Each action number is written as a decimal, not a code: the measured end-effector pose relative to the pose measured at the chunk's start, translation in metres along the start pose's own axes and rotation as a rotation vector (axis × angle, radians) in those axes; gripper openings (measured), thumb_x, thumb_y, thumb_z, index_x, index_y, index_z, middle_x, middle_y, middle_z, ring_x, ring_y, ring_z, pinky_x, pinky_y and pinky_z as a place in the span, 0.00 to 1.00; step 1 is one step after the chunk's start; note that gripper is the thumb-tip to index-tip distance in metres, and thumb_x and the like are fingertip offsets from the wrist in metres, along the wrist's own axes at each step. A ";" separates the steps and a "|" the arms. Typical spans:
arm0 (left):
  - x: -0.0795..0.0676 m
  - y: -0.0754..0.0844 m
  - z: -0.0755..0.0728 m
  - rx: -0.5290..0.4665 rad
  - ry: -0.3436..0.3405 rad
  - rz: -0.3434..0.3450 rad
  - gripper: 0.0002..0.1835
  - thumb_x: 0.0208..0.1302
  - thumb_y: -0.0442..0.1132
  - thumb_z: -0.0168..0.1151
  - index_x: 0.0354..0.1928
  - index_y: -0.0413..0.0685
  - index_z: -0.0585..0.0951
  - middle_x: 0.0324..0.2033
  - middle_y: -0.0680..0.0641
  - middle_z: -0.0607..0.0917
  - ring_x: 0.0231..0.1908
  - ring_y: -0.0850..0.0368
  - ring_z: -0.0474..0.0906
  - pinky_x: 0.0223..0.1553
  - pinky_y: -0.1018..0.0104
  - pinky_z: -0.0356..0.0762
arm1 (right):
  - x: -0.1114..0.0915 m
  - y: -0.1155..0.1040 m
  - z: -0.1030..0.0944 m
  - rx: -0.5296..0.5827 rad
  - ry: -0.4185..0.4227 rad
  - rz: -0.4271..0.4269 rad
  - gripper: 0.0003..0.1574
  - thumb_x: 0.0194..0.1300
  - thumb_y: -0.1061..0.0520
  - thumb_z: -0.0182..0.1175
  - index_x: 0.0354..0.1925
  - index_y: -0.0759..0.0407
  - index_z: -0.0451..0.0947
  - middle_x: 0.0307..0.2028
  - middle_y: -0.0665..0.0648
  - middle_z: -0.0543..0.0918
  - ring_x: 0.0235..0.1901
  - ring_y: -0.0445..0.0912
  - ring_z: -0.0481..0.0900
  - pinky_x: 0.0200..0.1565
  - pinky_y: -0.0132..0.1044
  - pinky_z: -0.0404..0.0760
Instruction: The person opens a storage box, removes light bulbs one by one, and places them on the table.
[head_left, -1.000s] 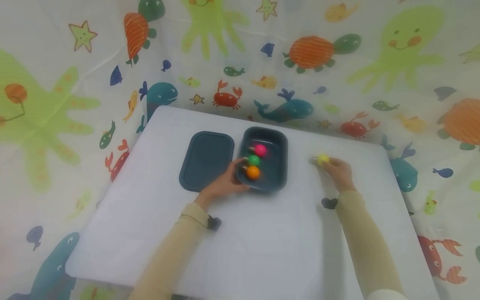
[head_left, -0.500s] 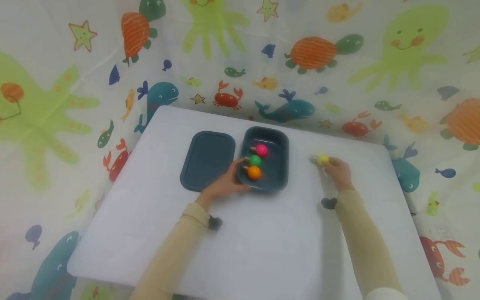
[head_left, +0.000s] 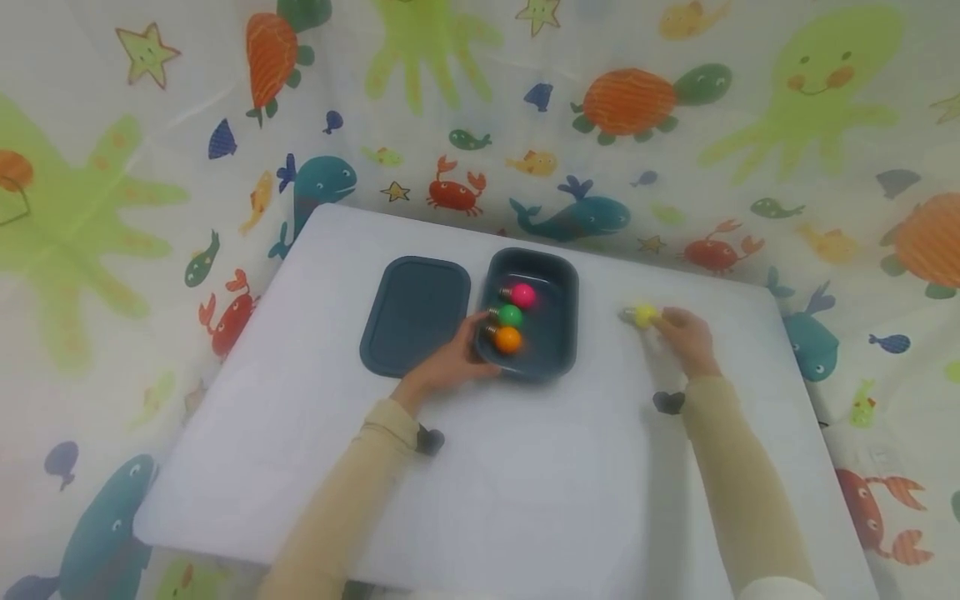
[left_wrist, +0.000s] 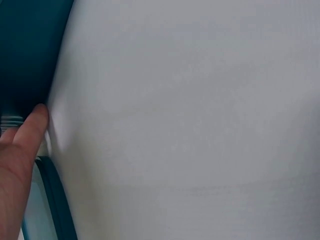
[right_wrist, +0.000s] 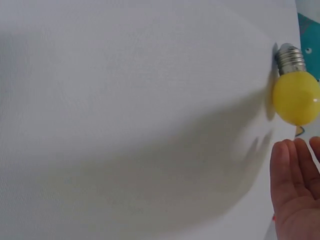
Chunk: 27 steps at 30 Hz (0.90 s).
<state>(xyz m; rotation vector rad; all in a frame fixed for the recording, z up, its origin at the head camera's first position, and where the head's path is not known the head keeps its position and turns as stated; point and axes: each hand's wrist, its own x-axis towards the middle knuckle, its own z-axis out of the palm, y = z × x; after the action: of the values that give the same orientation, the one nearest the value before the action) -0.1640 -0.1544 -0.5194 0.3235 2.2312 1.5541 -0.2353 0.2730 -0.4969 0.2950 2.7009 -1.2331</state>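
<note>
My left hand grips the near left corner of a dark blue-grey plastic food container, thumb along its front wall and fingers at its left side. In the left wrist view the thumb lies against the container wall. Inside the container lie a pink bulb, a green bulb and an orange bulb, screw bases to the left. A yellow light bulb lies on the table at the right. My right hand is just apart from its round end, fingers extended.
The container's flat lid lies left of it on the white table. A curtain printed with sea animals hangs behind and beside the table.
My right hand has let go of the yellow bulb and drawn back slightly to the right; the bulb stays on the table. The left hand keeps its hold on the container.
</note>
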 end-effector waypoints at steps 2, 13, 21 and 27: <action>0.001 0.000 0.000 0.004 -0.002 0.004 0.52 0.56 0.49 0.73 0.74 0.71 0.47 0.73 0.43 0.56 0.62 0.44 0.68 0.65 0.49 0.65 | -0.001 -0.004 -0.003 -0.009 0.009 -0.015 0.41 0.72 0.43 0.53 0.71 0.67 0.58 0.66 0.72 0.66 0.63 0.65 0.68 0.64 0.57 0.66; 0.002 -0.001 -0.002 -0.023 -0.011 0.000 0.52 0.58 0.46 0.72 0.74 0.70 0.46 0.74 0.45 0.56 0.62 0.46 0.68 0.65 0.52 0.66 | -0.002 -0.059 0.005 0.098 -0.007 -0.087 0.44 0.69 0.39 0.58 0.71 0.62 0.60 0.69 0.66 0.66 0.67 0.59 0.64 0.65 0.54 0.65; 0.000 0.001 -0.003 -0.035 -0.013 0.009 0.52 0.57 0.46 0.72 0.75 0.67 0.46 0.73 0.42 0.56 0.61 0.45 0.69 0.65 0.51 0.66 | -0.002 -0.104 0.028 0.161 -0.149 -0.108 0.44 0.68 0.40 0.59 0.72 0.58 0.60 0.70 0.62 0.65 0.66 0.58 0.67 0.65 0.55 0.66; 0.001 -0.002 -0.002 -0.032 -0.008 0.020 0.52 0.57 0.47 0.72 0.75 0.68 0.47 0.74 0.44 0.56 0.63 0.46 0.68 0.66 0.51 0.64 | 0.001 -0.129 0.050 0.142 -0.161 -0.162 0.42 0.66 0.41 0.61 0.70 0.59 0.64 0.68 0.62 0.69 0.66 0.57 0.67 0.64 0.55 0.66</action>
<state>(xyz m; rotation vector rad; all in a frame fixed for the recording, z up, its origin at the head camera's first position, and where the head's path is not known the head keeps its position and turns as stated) -0.1657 -0.1560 -0.5212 0.3427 2.2004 1.5942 -0.2643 0.1521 -0.4354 -0.0076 2.5471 -1.4290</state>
